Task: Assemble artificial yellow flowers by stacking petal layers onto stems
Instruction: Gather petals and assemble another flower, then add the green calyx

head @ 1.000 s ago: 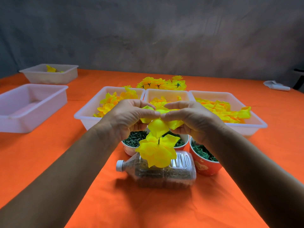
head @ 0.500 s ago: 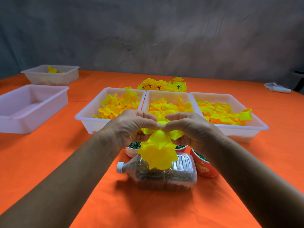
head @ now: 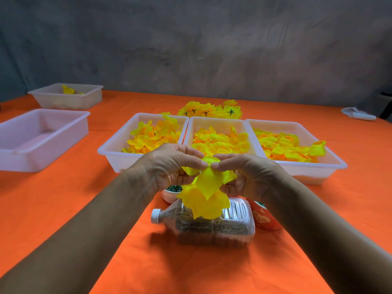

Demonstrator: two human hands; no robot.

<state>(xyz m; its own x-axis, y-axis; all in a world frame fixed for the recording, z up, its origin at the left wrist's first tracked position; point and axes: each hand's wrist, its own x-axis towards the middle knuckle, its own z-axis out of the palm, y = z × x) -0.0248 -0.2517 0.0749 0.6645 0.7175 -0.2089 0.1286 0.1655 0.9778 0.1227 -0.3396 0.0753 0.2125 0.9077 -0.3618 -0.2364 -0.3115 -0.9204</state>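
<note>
Hands first: your left hand and right hand meet fingertip to fingertip just above the clear plastic bottle lying on its side, and both pinch the top of the same bright yellow fabric flower. So each grip is closed on the flower, thumbs curled in underneath. The petal layers hang down from your fingers and cover part of the bottle's upper side; can't tell if the lowest petal actually touches it. No stem visible from here, the petals hide it.

Everything else, going by that bottle. It sits on the orange-clothed table with its white cap pointing left. Tucked right behind it, mostly hidden by your hands, is a small white cup of dark green bits, and just to its right a red paper cup. Further behind the bottle are three white plastic trays in a row, left tray, middle tray and right tray, all holding loose yellow-orange petals. Beyond the middle one lies a pile of finished yellow flowers with dark green star-shaped backs. Well off to the bottle's left sits a larger white tray, and behind that a far white tray with a few yellow pieces in it. Far right at the back is a small white object, too blurry to identify.
</note>
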